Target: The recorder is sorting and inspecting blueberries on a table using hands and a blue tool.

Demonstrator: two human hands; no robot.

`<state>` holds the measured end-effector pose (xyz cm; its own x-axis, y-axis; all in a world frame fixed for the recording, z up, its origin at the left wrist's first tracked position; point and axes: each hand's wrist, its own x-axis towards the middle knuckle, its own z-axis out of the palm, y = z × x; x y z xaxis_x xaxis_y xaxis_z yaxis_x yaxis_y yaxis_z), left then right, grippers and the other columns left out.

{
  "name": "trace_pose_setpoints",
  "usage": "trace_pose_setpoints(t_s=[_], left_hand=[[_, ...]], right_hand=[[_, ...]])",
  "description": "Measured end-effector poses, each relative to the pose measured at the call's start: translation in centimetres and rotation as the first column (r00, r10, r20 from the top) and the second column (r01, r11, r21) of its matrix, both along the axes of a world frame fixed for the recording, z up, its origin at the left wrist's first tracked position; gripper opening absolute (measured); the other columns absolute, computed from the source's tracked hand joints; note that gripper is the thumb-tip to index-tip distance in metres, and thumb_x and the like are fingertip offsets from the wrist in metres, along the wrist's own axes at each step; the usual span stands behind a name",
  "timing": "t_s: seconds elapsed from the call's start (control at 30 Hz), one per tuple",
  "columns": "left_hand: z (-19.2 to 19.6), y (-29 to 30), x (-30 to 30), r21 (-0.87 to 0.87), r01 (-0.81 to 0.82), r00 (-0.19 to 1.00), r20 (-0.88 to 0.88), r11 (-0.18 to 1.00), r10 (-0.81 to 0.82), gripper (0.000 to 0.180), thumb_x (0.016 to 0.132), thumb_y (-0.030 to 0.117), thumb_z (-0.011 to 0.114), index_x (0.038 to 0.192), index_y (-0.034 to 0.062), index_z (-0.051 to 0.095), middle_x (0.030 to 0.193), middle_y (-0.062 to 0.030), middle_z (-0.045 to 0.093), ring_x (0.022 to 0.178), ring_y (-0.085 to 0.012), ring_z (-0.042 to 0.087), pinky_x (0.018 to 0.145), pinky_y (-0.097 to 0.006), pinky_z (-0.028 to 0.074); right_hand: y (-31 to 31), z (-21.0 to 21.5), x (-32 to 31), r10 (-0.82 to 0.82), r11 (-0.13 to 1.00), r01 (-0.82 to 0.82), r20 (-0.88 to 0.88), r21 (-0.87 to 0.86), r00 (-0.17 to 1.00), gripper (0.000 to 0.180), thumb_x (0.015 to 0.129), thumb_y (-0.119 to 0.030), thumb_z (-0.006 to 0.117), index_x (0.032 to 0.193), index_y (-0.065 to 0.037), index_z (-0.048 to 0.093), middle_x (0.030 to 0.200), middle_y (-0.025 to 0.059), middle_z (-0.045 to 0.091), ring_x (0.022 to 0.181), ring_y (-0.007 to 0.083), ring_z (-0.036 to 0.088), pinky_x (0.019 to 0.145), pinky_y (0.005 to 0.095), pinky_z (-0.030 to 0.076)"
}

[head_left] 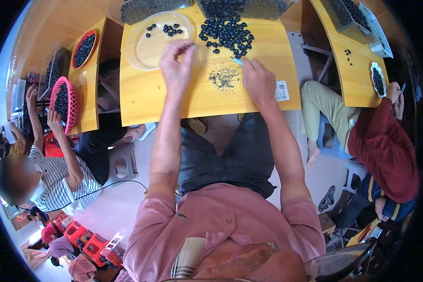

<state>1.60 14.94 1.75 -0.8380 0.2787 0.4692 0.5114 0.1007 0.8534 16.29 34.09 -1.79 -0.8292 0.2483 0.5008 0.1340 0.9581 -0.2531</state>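
Note:
My right hand (259,81) is closed around a slim blue-handled tool (237,61), its point facing the pile; the tip is too small to name. Just beyond lies a loose heap of small round black pieces (228,35), like beads. My left hand (177,63) hovers over the near right rim of a clear round tray (138,51), fingertips pinched together; I cannot make out what is between them. Several black pieces sit in the tray's far part. Dark crumbs (224,78) are scattered on the yellow wooden table (150,101) between my hands.
Clear bins of black pieces (225,8) stand at the table's far edge. A white label (281,90) lies at the right. To the left, a person holds a pink basket (74,105) near a red bowl (96,43). On the right, another person works by a white dish (372,70).

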Motion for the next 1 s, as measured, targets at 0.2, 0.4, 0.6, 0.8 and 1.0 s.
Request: trace_pose_setpoints(t_s=[0.2, 0.4, 0.6, 0.8, 1.0], left_hand=[[2.5, -0.4, -3.7, -0.275, -0.212, 0.929, -0.353, 0.938, 0.106, 0.029, 0.088, -0.003, 0.074, 0.116, 0.0064, 0.072, 0.109, -0.0111, 0.069, 0.084, -0.0219, 0.069, 0.072, -0.032, 0.057], [-0.9, 3.4, -0.4, -0.468, 0.039, 0.914, -0.340, 0.883, -0.220, 0.016, 0.090, 0.003, 0.073, 0.106, 0.0027, 0.075, 0.101, -0.0154, 0.072, 0.088, -0.0316, 0.072, 0.079, -0.040, 0.059], [-1.8, 4.2, 0.2, -0.578, 0.050, 0.914, -0.302, 0.814, -0.270, 0.017, 0.089, 0.005, 0.074, 0.105, 0.0017, 0.076, 0.102, -0.0182, 0.071, 0.094, -0.0372, 0.070, 0.086, -0.043, 0.057], [-1.5, 3.8, 0.0, -0.595, 0.086, 0.954, -0.183, 0.799, -0.239, 0.022, 0.087, 0.003, 0.075, 0.110, 0.0006, 0.076, 0.103, -0.0189, 0.071, 0.091, -0.0367, 0.071, 0.085, -0.042, 0.058], [-1.8, 4.1, 1.2, -0.445, 0.128, 0.991, 0.031, 0.886, -0.128, 0.022, 0.085, 0.002, 0.079, 0.106, 0.0005, 0.077, 0.100, -0.0160, 0.070, 0.086, -0.0284, 0.071, 0.080, -0.039, 0.058]], right_hand=[[0.3, -0.2, -0.1, -0.015, 1.000, 0.016, -0.038, 0.008, 0.999, 0.020, 0.085, -0.006, 0.065, 0.104, -0.009, 0.068, 0.084, 0.0075, 0.064, 0.077, 0.0278, 0.072, 0.063, 0.0435, 0.060], [0.2, -0.2, -0.3, 0.013, 1.000, -0.014, -0.102, -0.006, 0.995, 0.019, 0.083, -0.006, 0.066, 0.101, -0.009, 0.069, 0.084, 0.0077, 0.063, 0.078, 0.0271, 0.071, 0.064, 0.0419, 0.060], [0.3, -0.4, -0.4, 0.014, 1.000, -0.014, -0.093, -0.001, 0.996, 0.019, 0.083, -0.005, 0.066, 0.101, -0.009, 0.069, 0.084, 0.0078, 0.064, 0.079, 0.0273, 0.072, 0.065, 0.0424, 0.059], [0.2, -0.3, -0.3, 0.028, 0.999, -0.029, -0.078, -0.014, 0.997, 0.019, 0.084, -0.005, 0.067, 0.102, -0.008, 0.069, 0.084, 0.0084, 0.064, 0.079, 0.0274, 0.072, 0.066, 0.0420, 0.059], [0.1, 0.2, -0.1, 0.010, 1.000, -0.010, -0.065, 0.003, 0.998, 0.018, 0.084, -0.006, 0.067, 0.101, -0.008, 0.070, 0.085, 0.0083, 0.064, 0.079, 0.0268, 0.072, 0.066, 0.0410, 0.059]])
